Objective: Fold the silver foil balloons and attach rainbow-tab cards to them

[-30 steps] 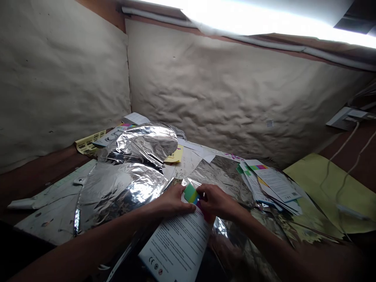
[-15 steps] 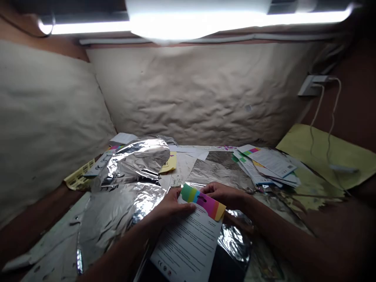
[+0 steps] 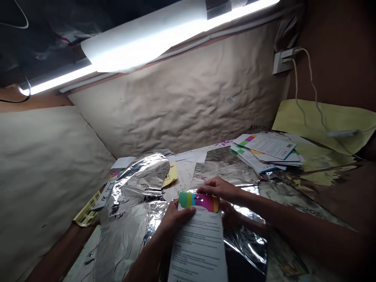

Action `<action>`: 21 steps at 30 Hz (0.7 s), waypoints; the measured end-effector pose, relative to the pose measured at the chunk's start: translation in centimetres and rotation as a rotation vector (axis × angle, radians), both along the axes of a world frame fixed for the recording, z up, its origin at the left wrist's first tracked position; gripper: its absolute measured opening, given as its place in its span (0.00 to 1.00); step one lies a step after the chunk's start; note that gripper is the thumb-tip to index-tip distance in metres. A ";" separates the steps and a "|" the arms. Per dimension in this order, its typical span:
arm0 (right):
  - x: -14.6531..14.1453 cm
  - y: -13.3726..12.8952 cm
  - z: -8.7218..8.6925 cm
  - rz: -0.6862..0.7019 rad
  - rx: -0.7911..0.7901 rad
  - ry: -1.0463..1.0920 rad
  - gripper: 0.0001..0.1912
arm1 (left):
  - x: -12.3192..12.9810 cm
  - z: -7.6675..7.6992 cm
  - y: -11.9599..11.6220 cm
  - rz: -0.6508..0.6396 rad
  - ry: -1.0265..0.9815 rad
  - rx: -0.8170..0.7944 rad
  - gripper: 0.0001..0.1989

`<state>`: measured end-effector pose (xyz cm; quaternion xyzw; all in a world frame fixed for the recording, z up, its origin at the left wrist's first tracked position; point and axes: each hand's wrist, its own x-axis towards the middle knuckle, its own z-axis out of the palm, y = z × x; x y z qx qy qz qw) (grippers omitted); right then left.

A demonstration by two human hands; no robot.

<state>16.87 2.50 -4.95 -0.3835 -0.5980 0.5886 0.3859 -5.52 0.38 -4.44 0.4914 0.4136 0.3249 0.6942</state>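
My left hand [image 3: 173, 219] grips a flat white carton [image 3: 197, 243] by its left edge, with the thumb lying across the front. Small lines of text cover the carton, and its top is a colour-striped hang tab [image 3: 202, 201] with a small slot. At that top edge, the fingers of my right hand [image 3: 219, 188] are curled and pinch the tab near the slot; some fingertips are hidden behind it. The carton's lower end runs out of view. Shiny silver film [image 3: 248, 244] and a dark surface show beneath the right forearm.
Crumpled silver film [image 3: 138, 176] spreads over the left of the worktop. Several similar flat cartons [image 3: 267, 150] are piled at the back right. A yellow label sheet [image 3: 88, 209] lies far left. White cables [image 3: 296, 86] hang from a wall socket [image 3: 283, 60]. A lit tube [image 3: 64, 78] runs overhead.
The camera view has tilted. The carton has turned more upright in view, its top edge now nearly level. My right fingers have come over the top edge by the slot; the left hand keeps its grip.
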 end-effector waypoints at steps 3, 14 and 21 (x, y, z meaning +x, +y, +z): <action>-0.4 -0.5 0.3 0.036 0.033 -0.054 0.13 | 0.0 -0.4 0.1 -0.027 -0.017 0.009 0.25; 0.9 0.9 -0.1 -0.345 -0.021 0.112 0.30 | -4.8 3.4 1.2 -0.185 0.046 0.199 0.30; 2.1 2.9 -2.2 -0.501 0.119 0.058 0.47 | -16.8 9.0 6.0 0.739 0.587 0.799 0.27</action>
